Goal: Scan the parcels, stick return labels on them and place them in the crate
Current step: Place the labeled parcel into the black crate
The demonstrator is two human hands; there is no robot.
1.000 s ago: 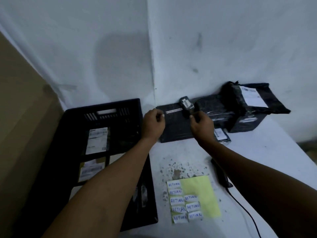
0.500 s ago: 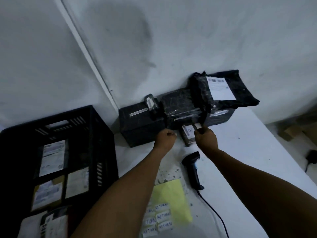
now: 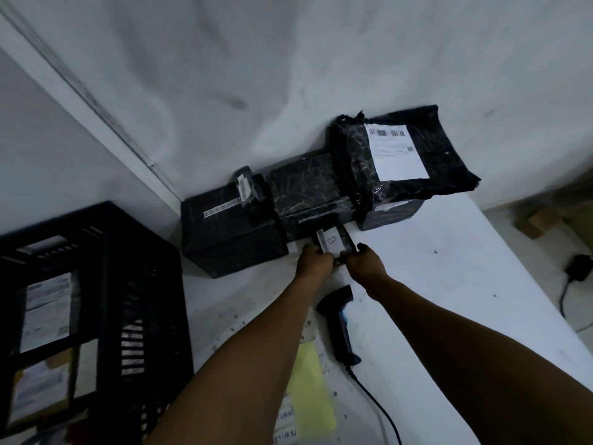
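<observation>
My left hand (image 3: 313,260) and my right hand (image 3: 365,263) both grip a small black parcel (image 3: 333,240) with a white label, held just in front of the stacked parcels. Behind it stand a black box (image 3: 231,232), a wrapped black parcel (image 3: 305,194) and a black poly bag (image 3: 401,155) with a white shipping label. The black barcode scanner (image 3: 340,322) lies on the white table below my hands. A yellow sheet of return labels (image 3: 308,393) lies between my forearms. The black crate (image 3: 106,284) at the left holds several labelled parcels.
The white table (image 3: 449,284) meets the wall behind the parcels. The scanner's cable (image 3: 378,406) runs toward the near edge. Off the table's right edge, a charger (image 3: 579,268) and cardboard pieces (image 3: 536,220) lie on the floor.
Both hands left the box top, came down to the small parcel in front of the stack and took hold of it. The view swung right and tilted.
</observation>
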